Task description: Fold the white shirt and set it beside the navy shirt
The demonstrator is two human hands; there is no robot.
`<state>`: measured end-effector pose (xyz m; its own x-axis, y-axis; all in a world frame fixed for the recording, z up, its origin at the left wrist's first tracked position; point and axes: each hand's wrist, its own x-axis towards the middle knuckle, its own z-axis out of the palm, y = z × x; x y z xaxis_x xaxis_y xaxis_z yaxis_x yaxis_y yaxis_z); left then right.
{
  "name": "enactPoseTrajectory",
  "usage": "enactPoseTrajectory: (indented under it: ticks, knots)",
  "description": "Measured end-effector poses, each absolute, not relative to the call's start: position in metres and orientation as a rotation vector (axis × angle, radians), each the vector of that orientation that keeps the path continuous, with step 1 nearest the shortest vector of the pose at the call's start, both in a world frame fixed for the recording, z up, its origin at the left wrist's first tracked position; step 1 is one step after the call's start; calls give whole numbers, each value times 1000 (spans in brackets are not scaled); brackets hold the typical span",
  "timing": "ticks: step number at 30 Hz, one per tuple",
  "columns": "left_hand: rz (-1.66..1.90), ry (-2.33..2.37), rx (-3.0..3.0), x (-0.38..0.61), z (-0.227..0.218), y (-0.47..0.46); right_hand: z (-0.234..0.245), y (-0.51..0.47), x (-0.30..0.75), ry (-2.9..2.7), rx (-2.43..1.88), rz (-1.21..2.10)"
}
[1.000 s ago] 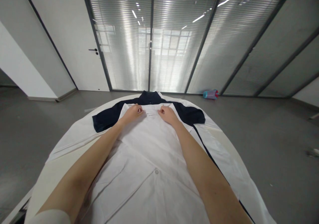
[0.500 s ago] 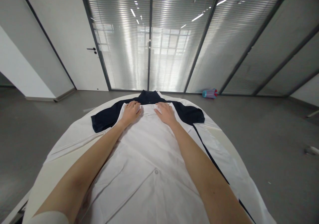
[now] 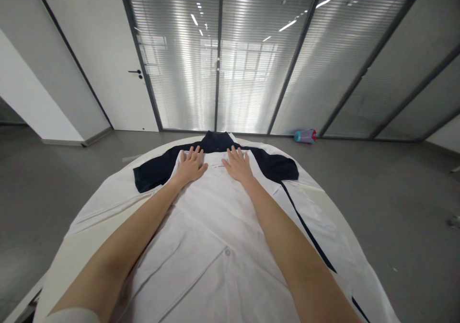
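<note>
A white garment (image 3: 215,208) lies spread over the round table, with a small button (image 3: 227,252) near its lower middle. Beyond its far edge show a navy collar (image 3: 216,141) and navy shoulder parts (image 3: 275,166). White sleeves, the right one with a thin navy stripe (image 3: 309,227), reach out to both sides. My left hand (image 3: 191,164) rests flat on the far left part of the white fabric, fingers spread. Opposite it, my right hand (image 3: 238,164) also presses flat, its fingers apart and pointing toward the collar. Neither hand grips the cloth.
The cream table (image 3: 93,251) has a curved edge all round. On the grey floor (image 3: 388,184) beyond it, a blue and pink basket-like object (image 3: 305,136) lies by the glass partition (image 3: 247,93). A white door (image 3: 104,64) with a dark handle stands at the left.
The fingers of both hands were closer together and bent over the far edge of the white fabric; now they are stretched out and spread. The view has shifted slightly.
</note>
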<state>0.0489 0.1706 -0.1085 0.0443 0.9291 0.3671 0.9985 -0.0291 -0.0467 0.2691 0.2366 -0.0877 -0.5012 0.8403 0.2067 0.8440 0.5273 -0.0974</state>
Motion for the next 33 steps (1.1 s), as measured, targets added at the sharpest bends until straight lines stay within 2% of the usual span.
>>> enactPoseTrajectory:
  ticks: [3,8,11,15,18,23,29,33]
  knots:
    - [-373,-1800,-2147,53,-107,170,-87,231,264,-2555,-1287,-70]
    - [-228,-2011,-2330,54,-110,175,-94,233,257,-2676,-1332,200]
    - [-260,-2018,-2344,54,-111,175,-98,237,257,-2675,-1358,282]
    - [-433,-1962,-2240,59,-105,168,-98,234,257,-2633,-1344,246]
    - [-571,-1848,-2137,64,-93,152,-91,223,258,-2561,-1317,88]
    - [-534,-1586,-2410,67,-71,88,-71,187,275,-2620,-996,-63]
    - [-284,-1662,-2675,67,-73,-21,-64,106,321,-2839,-937,330]
    - [-207,-1702,-2719,69,-79,-76,-64,41,357,-2900,-817,388]
